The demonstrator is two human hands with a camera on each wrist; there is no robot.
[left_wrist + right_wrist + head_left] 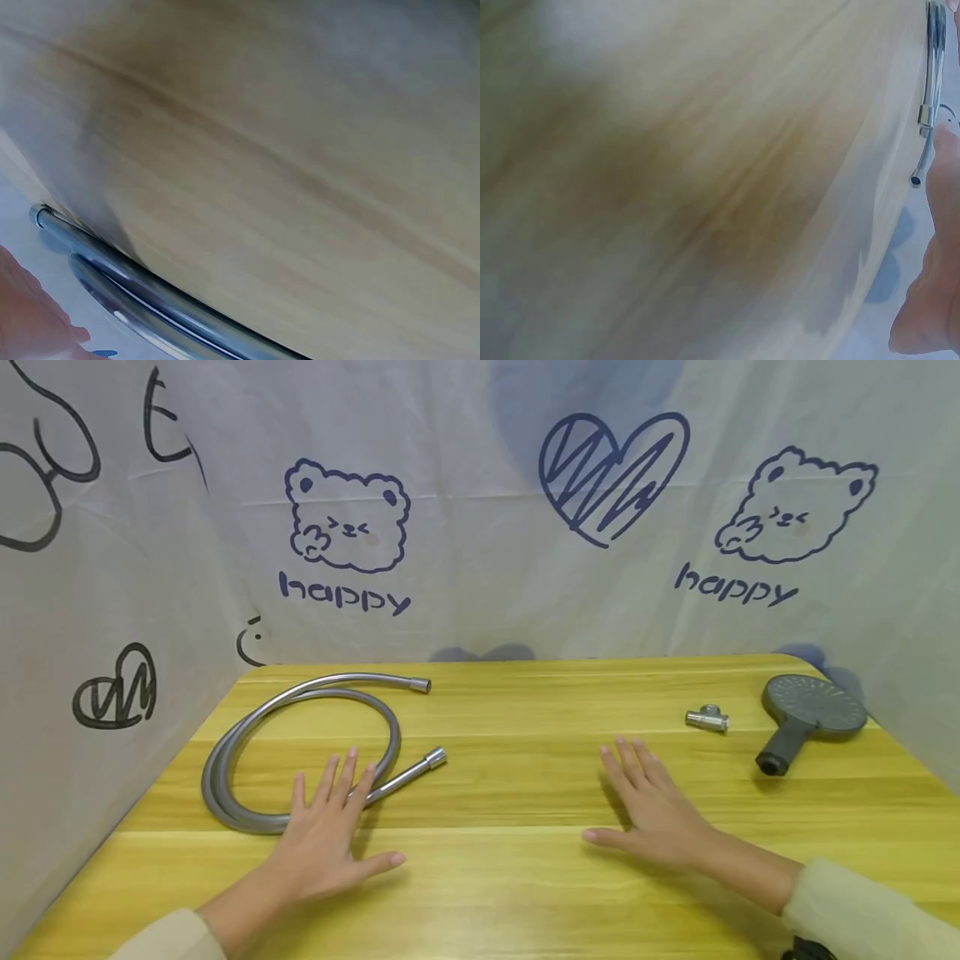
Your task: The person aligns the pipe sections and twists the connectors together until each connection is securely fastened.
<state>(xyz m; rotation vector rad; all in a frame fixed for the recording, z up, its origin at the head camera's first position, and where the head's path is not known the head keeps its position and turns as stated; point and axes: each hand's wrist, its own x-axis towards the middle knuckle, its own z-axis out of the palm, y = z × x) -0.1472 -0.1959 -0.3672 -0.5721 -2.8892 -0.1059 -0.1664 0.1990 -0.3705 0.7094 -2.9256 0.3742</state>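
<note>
My left hand [324, 837] has its fingers spread straight, palm down, and overlaps the near side of a coiled grey shower hose [217, 772] in the head view. Both metal end fittings of the hose point right. On the other side, my right hand [651, 810] is also spread palm down, holding nothing. Beyond its fingertips lies a small chrome tee valve [707, 718]. A dark grey shower head [813, 706] rests at the right, spray face up, handle toward me. The left wrist view shows part of the hose [172, 304] along its lower edge.
All of this is on a yellow wood-grain table [510, 893]. A white cloth [472, 527] with drawn bears and hearts hangs behind the table's far edge and along its sides. A dark band [808, 948] shows at the right sleeve.
</note>
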